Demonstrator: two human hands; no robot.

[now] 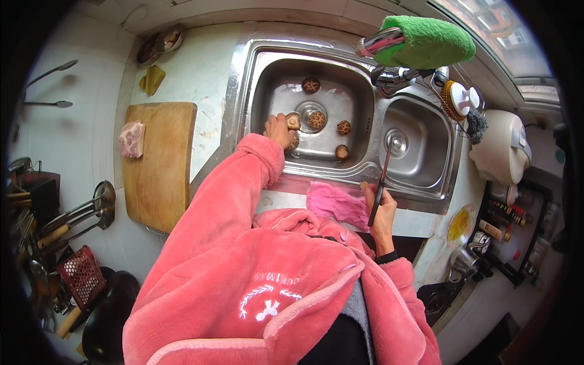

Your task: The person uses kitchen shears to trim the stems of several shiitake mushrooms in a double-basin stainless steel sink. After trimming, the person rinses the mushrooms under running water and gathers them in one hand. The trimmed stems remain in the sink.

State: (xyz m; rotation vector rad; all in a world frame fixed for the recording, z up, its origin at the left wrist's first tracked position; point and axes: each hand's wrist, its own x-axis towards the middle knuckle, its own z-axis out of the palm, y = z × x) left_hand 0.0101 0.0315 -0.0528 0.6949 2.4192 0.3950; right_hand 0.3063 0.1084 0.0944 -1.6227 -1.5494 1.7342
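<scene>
My left hand [278, 130] is down in the larger basin of a stainless steel sink [273, 82]. Its fingers touch an upturned shiitake mushroom [293, 121], pale underside showing; whether they grip it is unclear. Another shiitake [294, 142] is partly hidden beside the hand. Farther off in the basin lie several more, among them one by the drain [317, 120] and one near the back wall [311, 85]. My right hand [384, 207] holds a knife [377, 203] by its dark handle, blade pointing over the smaller basin [422, 141]. A pink cloth [335, 200] lies beside that hand.
On the left, a wooden cutting board [159, 169] bears a piece of raw meat [132, 139]. Bowls [169, 41] stand behind it. A green towel [424, 43] hangs over the faucet [394, 80]. At right are a rice cooker [499, 146] and a plate of yellow food [461, 226].
</scene>
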